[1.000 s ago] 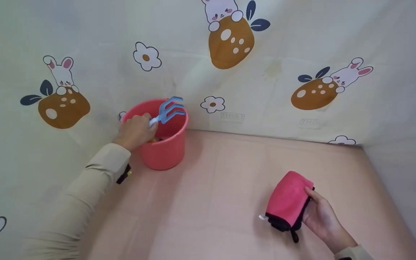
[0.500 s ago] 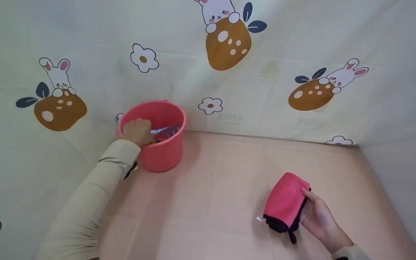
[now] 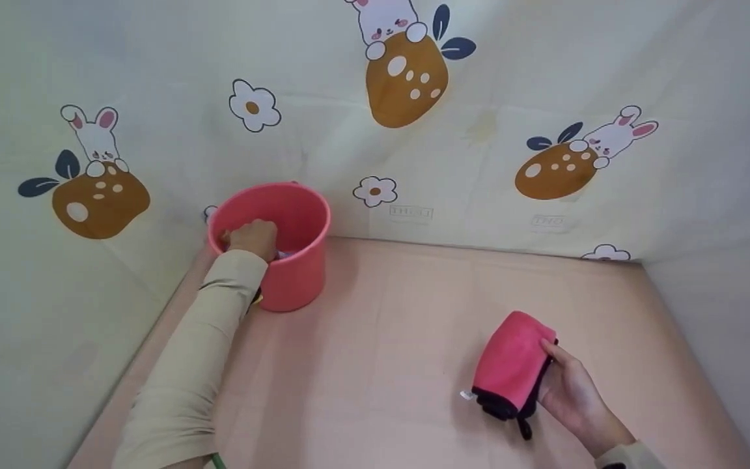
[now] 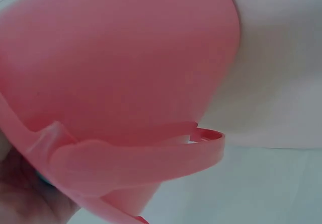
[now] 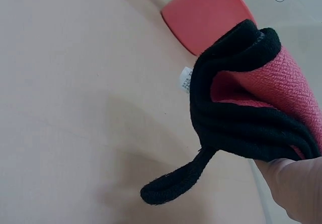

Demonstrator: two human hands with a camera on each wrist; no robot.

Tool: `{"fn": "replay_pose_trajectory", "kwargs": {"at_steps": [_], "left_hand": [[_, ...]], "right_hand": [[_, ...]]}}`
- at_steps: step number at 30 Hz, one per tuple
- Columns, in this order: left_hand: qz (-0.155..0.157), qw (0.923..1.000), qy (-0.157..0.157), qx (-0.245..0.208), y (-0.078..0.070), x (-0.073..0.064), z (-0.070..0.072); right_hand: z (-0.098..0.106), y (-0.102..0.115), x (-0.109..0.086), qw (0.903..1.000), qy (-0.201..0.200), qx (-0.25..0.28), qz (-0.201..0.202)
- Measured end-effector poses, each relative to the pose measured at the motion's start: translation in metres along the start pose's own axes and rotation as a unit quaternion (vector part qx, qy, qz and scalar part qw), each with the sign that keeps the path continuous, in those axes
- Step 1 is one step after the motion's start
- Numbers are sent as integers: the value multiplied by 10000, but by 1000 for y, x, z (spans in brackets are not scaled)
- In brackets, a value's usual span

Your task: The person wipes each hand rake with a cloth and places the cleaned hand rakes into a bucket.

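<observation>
My left hand (image 3: 252, 238) reaches down inside the pink bucket (image 3: 293, 286), its fingers mostly hidden behind the near rim. It grips a blue toy rake, of which a small pale-blue bit (image 3: 284, 255) shows beside the hand. In the left wrist view, the left palm (image 4: 27, 194) lies behind the rim, with a sliver of teal by it. My right hand (image 3: 577, 397) holds a folded pink towel (image 3: 512, 361) with black edging, thumb on top. A black hanging loop (image 5: 173, 186) dangles from the towel, and a white tag (image 5: 185, 78) sticks out.
The bucket's handle (image 4: 136, 163) hangs against its side. A pale pink floor (image 3: 381, 339) spreads between the bucket and the towel. Light fabric walls (image 3: 479, 195) with rabbit and flower prints rise behind and on both sides.
My left hand has lowered the blue toy rake from above the rim down into the bucket, where it is now almost out of sight. My right hand keeps holding the towel nearly still.
</observation>
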State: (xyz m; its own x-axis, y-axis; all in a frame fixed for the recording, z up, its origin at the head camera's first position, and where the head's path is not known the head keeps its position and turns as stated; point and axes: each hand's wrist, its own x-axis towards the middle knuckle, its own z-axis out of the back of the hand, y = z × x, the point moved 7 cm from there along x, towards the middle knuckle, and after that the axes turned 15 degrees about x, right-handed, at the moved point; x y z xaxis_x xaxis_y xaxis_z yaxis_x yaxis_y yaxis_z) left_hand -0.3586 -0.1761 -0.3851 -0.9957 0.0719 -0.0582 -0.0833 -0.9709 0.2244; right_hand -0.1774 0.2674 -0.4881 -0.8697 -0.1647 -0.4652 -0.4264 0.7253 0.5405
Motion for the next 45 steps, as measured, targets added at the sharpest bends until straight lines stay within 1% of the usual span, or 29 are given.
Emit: {"fn": "replay_pose_trajectory", "kwargs": {"at_steps": [5, 7, 10, 14, 18, 22, 25, 28, 30, 32, 36, 41, 45], "left_hand": [[-245, 9979, 427, -417, 0, 0, -3], [-326, 9967, 537, -505, 0, -1, -4], [-338, 9962, 574, -563, 1, -2, -3], [-297, 9969, 474, -544, 3, -4, 0], [-295, 9981, 190, -499, 4, -6, 8], [-296, 9971, -170, -687, 2, -10, 21], [-300, 9957, -410, -776, -4, -13, 30], [-441, 9931, -697, -839, -15, -18, 39], [-558, 9901, -924, -894, -23, -24, 45], [-707, 9857, -1194, -959, -32, -29, 50], [-912, 9765, -1654, -1041, -50, -41, 56], [-1169, 9643, -2133, -1046, -71, -56, 57], [-1353, 9563, -2375, -1041, -88, -65, 55]], "right_hand": [[1, -1, 0, 9998, 206, 18, -28], [1, -2, 1, 9997, 240, -5, -45], [2, -2, 1, 9998, 175, -19, -83], [2, -2, 2, 10000, 45, -49, -64], [2, 0, 2, 10000, -11, -74, -19], [3, 2, 3, 9997, -10, -247, 52], [5, 6, 6, 9986, -12, -511, 147], [8, 12, 10, 9974, -63, -669, 265], [11, 17, 14, 9970, -77, -691, 341], [13, 23, 18, 9969, -94, -607, 490], [16, 38, 26, 9958, -102, -560, 718], [23, 54, 42, 9938, -214, -747, 794], [29, 67, 54, 9931, -263, -711, 900]]}}
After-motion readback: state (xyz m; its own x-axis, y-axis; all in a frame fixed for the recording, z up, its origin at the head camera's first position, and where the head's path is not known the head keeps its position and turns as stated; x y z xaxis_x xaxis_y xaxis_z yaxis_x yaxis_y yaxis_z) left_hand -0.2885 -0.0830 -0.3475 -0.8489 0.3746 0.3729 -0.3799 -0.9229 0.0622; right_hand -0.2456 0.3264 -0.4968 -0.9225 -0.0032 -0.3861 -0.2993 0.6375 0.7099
